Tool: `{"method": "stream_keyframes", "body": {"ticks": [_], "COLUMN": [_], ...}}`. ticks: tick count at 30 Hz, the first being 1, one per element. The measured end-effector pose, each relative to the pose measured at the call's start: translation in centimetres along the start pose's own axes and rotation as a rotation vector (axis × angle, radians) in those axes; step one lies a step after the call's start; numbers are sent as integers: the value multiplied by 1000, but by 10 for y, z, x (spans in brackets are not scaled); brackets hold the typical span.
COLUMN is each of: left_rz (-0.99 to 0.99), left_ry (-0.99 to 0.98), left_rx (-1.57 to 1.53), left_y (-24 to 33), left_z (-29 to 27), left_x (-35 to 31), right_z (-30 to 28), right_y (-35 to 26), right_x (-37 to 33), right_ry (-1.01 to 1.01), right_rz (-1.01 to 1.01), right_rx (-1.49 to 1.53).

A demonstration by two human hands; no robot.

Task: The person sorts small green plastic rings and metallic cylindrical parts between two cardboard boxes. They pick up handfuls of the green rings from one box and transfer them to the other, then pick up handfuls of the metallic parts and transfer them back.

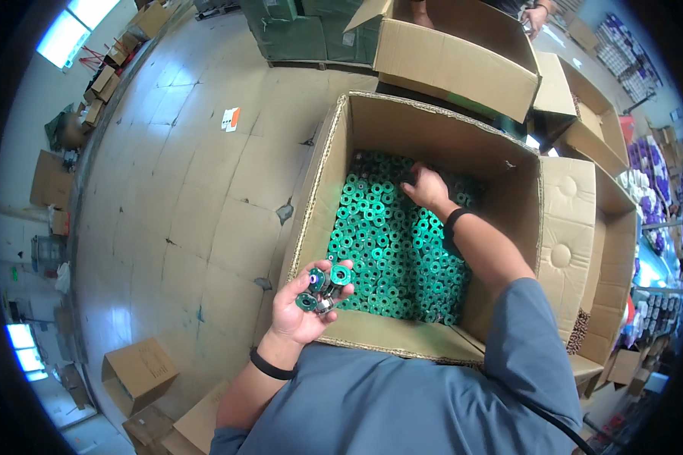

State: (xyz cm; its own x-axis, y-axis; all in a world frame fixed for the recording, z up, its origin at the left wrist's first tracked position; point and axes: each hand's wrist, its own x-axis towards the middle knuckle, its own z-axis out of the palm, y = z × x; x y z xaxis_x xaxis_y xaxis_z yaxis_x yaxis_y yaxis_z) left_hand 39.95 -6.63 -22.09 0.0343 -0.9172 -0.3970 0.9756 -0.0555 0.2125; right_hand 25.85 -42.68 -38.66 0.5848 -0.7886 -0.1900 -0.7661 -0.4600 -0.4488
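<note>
A deep cardboard box [508, 163] stands in front of me, holding a packed layer of green ring-shaped spools [379, 243] with holes in their centres. Over its near left rim, my left hand [307, 311] is turned palm up. Its fingers curl around several green and dark spools [324, 284]. My right hand [429, 189] reaches inside toward the far part of the layer, with the fingers bent down among darker spools. Its fingertips are partly hidden, and what they grip cannot be made out. Both wrists wear black bands.
Another open carton [455, 64] sits just beyond, with a co-worker's hand [536, 19] near its far edge. More open cartons [611, 250] line the right side. A green wrapped stack [311, 30] is at the back. On the left floor lie an empty carton [140, 371] and an orange-white card [231, 119].
</note>
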Motion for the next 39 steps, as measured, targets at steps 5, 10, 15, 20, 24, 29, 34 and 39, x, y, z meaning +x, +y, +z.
{"method": "stream_keyframes", "body": {"ticks": [5,10,15,20,24,29,34,39], "left_rz": [24,25,-44,-123,-242,-370,-396,-423], "left_ry": [11,-2,-38,-64,-144,-247,-344,-366], "left_rx": [2,-7,-34,-55,-66,-23,17,10], "left_y": [-1,-1,2,-2,0,-8,-31,-108], "left_z": [-2,-1,-4,0,0,3,17,50], "left_x": [-4,-6,0,-3,-8,-16,-51,-76], "right_z": [23,25,-15,-139,-218,-221,-166,-136], "right_y": [-8,-10,-10,-71,-99,-65,6,74], "right_x": [-4,-15,-29,-102,-246,-459,-645,-763], "right_ry": [-15,-2,228,327,317,494,664,642], "right_rz": [46,51,-90,-172,-93,110,562,756], "right_rx": [-42,5,115,469,692,859,1186,1278]}}
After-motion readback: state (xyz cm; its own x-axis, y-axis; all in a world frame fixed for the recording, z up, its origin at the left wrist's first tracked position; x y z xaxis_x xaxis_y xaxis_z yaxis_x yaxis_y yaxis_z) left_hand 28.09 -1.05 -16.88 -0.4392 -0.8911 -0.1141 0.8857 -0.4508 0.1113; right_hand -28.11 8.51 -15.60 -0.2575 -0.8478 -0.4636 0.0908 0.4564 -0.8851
